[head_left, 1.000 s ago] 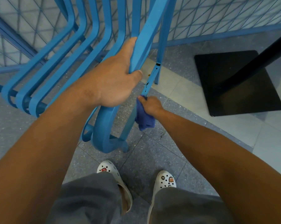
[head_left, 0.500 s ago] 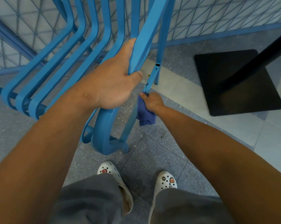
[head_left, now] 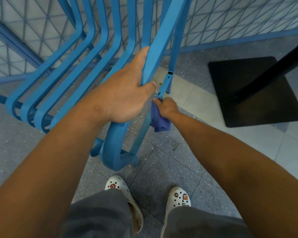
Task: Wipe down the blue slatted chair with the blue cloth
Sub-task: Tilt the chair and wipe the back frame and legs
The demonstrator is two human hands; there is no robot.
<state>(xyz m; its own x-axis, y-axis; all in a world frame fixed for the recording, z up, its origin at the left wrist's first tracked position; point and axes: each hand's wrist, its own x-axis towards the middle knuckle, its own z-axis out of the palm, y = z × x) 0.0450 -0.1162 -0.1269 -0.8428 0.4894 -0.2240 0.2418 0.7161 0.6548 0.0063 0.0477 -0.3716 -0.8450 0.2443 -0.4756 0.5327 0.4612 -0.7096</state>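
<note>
The blue slatted chair point(head_left: 62, 79) is tipped toward me, its curved slats running from upper right down to lower left. My left hand point(head_left: 122, 93) is closed around the chair's outer frame bar, thumb in front. My right hand point(head_left: 165, 107) grips the bunched blue cloth point(head_left: 159, 121) and presses it against a thin chair leg that slopes down to the floor. Dark specks show on that leg just above the cloth.
A black square table base point(head_left: 258, 107) with a black post point(head_left: 273, 66) stands on the floor to the right. A blue-framed mesh fence point(head_left: 230, 24) runs behind the chair. My two white clogs point(head_left: 179, 198) stand on grey speckled tiles below.
My right hand with the cloth has slid up the thin chair leg, toward the speckled part. My left hand keeps its grip on the frame bar.
</note>
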